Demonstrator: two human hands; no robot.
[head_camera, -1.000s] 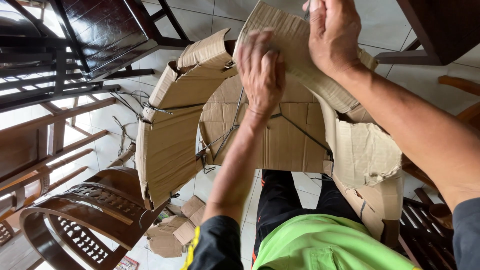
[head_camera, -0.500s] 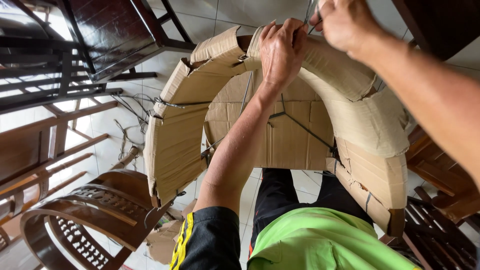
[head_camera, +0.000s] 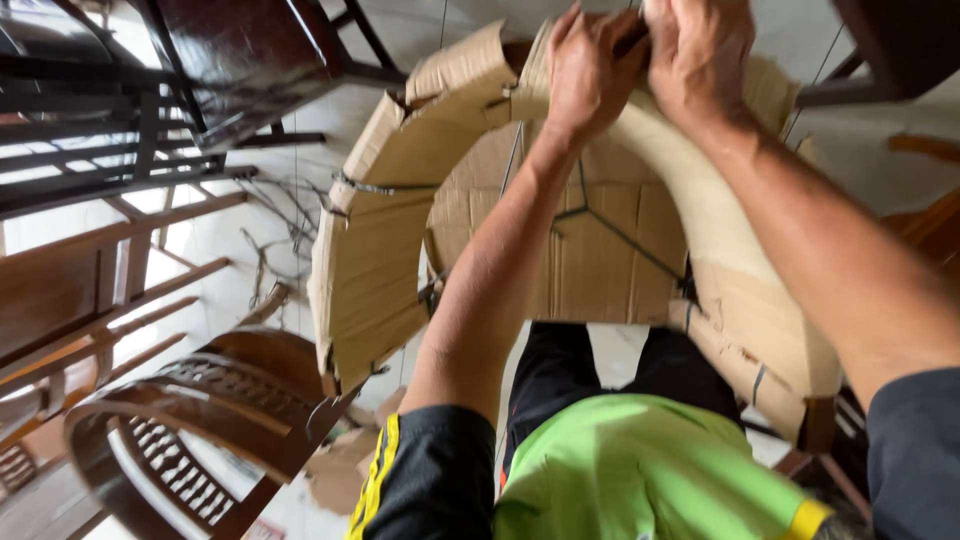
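A chair with a curved back is wrapped in brown cardboard (head_camera: 370, 270), and thin dark straps run around the wrap. More cardboard (head_camera: 600, 250) covers the inside of the arch. My left hand (head_camera: 590, 70) grips the top of the cardboard arch with its fingers curled over the edge. My right hand (head_camera: 700, 60) presses against it there, also closed on the cardboard top. Something thin and dark shows between the two hands; I cannot tell what it is. My green shirt and black trousers fill the bottom of the view.
A dark carved wooden chair back (head_camera: 180, 430) stands at lower left, and more dark wooden furniture (head_camera: 250, 60) at upper left and along the left edge. Loose straps (head_camera: 270, 230) and cardboard scraps (head_camera: 340, 470) lie on the white tiled floor. Another dark chair (head_camera: 890, 50) stands at upper right.
The raised cardboard flap has been folded down over the arch. Both hands have come together at its top, and my view has moved closer.
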